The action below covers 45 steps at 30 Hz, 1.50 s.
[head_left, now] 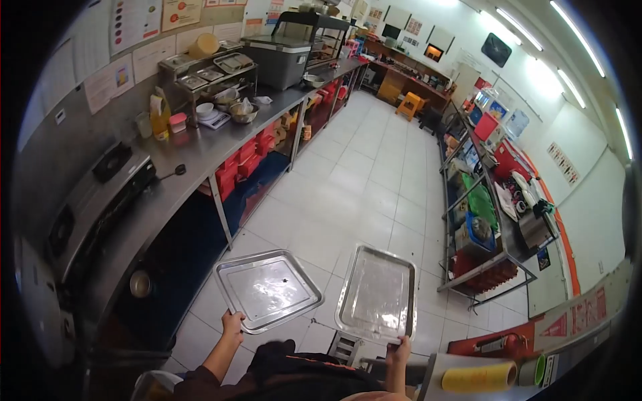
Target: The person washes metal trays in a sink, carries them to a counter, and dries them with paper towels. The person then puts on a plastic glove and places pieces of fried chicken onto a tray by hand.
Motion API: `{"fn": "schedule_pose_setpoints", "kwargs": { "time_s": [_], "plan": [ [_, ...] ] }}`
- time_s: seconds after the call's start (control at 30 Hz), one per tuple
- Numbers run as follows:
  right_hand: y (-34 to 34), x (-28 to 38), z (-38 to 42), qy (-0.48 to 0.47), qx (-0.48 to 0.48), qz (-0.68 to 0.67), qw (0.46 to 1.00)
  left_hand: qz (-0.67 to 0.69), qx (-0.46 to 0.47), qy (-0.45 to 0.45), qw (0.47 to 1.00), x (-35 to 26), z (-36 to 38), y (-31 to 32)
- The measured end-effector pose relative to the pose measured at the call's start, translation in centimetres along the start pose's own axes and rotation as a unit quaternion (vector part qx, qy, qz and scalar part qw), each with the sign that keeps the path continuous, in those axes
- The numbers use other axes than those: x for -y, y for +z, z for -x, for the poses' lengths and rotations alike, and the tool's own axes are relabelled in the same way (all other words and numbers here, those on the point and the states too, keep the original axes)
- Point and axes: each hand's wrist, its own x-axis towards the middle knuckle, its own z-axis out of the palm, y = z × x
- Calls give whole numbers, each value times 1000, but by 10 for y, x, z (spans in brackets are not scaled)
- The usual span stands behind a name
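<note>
Two shallow rectangular metal trays hang out in front of me over the tiled floor, one in each hand. My left hand (232, 325) grips the near edge of the left tray (257, 284), whose shiny surface carries a small dark speck. At the lower right corner of the right tray (374, 287), my right hand (399, 349) is closed on the rim. This second tray looks wet or streaked and reflects the ceiling lights. A gap separates the two trays. Some fingers of both hands are hidden beneath the metal.
Along the left runs a steel counter (200, 150) with a gas stove (114, 194), a yellow bottle (159, 117) and a grey cool box (275, 60). Red bins (244, 160) sit below it. A loaded metal rack (495, 227) stands right. Near my right hand lies a yellow roll (478, 377).
</note>
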Motion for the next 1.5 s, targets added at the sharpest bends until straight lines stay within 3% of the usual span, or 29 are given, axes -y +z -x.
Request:
{"fn": "schedule_pose_setpoints", "kwargs": {
  "time_s": [0.17,0.23,0.33,0.4,0.5,0.6,0.77,0.87,0.9,1.0,1.03,1.1,1.2,1.23,1.27,1.33,1.4,1.5],
  "plan": [
    [158,16,-175,15,39,2,999,8,-84,-2,996,-42,-99,89],
    [213,19,-244,66,49,-41,996,7,-97,14,995,-61,-153,147],
    [293,25,-330,76,4,-91,993,-48,-139,-33,989,-101,-243,240],
    [324,24,-389,70,32,-86,993,11,-70,-24,997,-120,-314,320],
    [385,46,-458,10,-49,-26,998,-22,16,-34,999,-147,-410,443],
    [437,63,-530,-2,-69,-11,998,-15,60,-44,997,-186,-486,577],
    [535,81,-705,6,-23,-10,1000,-6,164,-84,983,-226,-632,753],
    [627,100,-851,30,40,5,999,37,179,-84,979,-269,-689,844],
    [674,109,-898,28,46,22,998,-16,149,-52,987,-279,-716,869],
    [805,137,-1019,39,151,81,984,-40,134,-62,988,-312,-792,922],
    [819,122,-1090,54,185,84,978,4,158,-49,986,-317,-816,933],
    [923,156,-1142,41,256,132,957,29,151,-46,987,-351,-856,981],
    [1000,161,-1279,48,270,189,943,65,140,-47,987,-383,-932,1052],
    [1029,169,-1312,-31,262,246,933,30,141,-41,989,-386,-971,1072],
    [1050,189,-1340,77,313,246,914,-7,146,-33,989,-392,-1007,1090],
    [1110,218,-1364,25,207,236,949,22,139,-50,989,-433,-1061,1166],
    [1148,243,-1414,-31,259,271,926,39,222,-62,972,-469,-1109,1246],
    [1170,260,-1512,-13,200,313,928,12,248,-102,963,-504,-1181,1359]
  ]
}}
